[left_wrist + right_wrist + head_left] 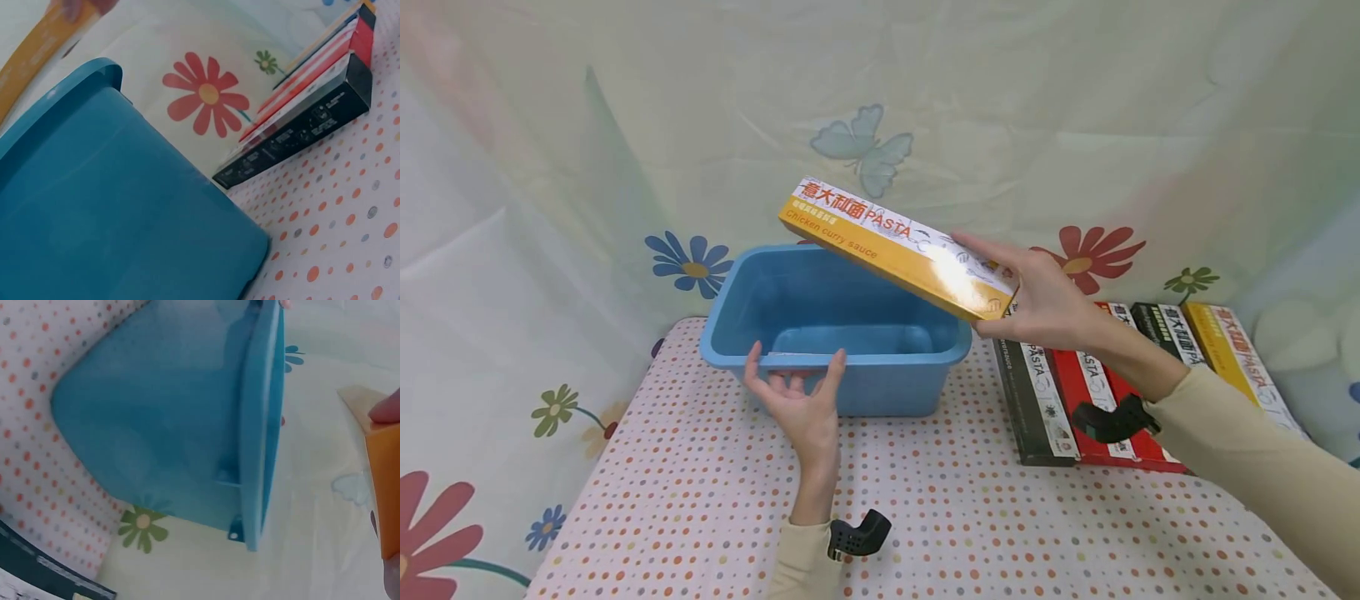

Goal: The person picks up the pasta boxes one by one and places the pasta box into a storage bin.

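The left hand spreads wide at the near rim of the blue tub, thumb and one finger reaching up to it; the right hand, above the tub's right end, grips the yellow box by its right end, thumb below and fingers on top. That box reads "意大利面 PASTA" in red, with "Chicken curry sauce" beneath (a smaller line is hard to make out).

Right of the tub a row of boxes runs: a black box, partly readable as "PASTA", then red boxes, another black box with "意大利面", and a second yellow box, also "PASTA". The right forearm crosses in front of this row, hiding parts of it. Just inside the tub's near rim a pale edge shows, too covered to name.

The held box hangs over the tub, its long axis slanting from the upper left, above the far rim, down to the right rim; its lettering faces the person, right way up.
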`<state>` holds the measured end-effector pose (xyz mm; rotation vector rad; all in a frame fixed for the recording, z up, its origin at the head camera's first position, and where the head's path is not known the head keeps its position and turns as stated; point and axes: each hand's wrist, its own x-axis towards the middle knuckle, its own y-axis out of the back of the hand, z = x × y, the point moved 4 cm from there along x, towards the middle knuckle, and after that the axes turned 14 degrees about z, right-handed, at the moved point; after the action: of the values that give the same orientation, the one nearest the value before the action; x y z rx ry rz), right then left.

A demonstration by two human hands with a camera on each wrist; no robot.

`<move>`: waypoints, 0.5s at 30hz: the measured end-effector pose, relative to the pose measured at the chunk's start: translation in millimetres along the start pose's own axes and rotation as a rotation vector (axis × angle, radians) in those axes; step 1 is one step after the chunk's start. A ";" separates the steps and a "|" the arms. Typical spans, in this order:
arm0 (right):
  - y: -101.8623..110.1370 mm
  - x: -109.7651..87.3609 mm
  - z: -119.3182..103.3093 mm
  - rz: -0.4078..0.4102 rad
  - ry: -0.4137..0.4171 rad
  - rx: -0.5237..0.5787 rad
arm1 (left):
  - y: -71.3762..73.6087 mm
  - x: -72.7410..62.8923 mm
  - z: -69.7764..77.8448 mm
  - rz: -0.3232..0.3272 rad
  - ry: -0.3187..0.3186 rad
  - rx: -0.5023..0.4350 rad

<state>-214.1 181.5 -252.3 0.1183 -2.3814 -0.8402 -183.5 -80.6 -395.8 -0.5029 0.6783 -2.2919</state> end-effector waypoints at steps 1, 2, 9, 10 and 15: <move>-1.7 7.5 -1.5 -0.032 0.004 0.003 | 0.3 0.0 0.2 0.000 0.002 0.002; -3.7 14.7 -2.5 -0.063 0.002 0.007 | 0.6 -0.1 0.4 0.000 0.003 0.003; -26.0 61.2 -1.2 -0.245 0.040 -0.015 | -1.2 1.3 2.1 0.002 -0.012 0.013; -29.0 66.0 -0.4 -0.265 0.048 -0.022 | -1.7 1.1 2.2 0.004 -0.012 0.017; -41.3 82.3 6.7 -0.354 0.049 -0.047 | -3.6 -1.1 1.7 0.003 -0.005 0.039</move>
<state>-289.4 129.9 -238.8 0.5472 -2.3270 -1.0402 -183.7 -78.2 -392.5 -0.4886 0.6303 -2.2957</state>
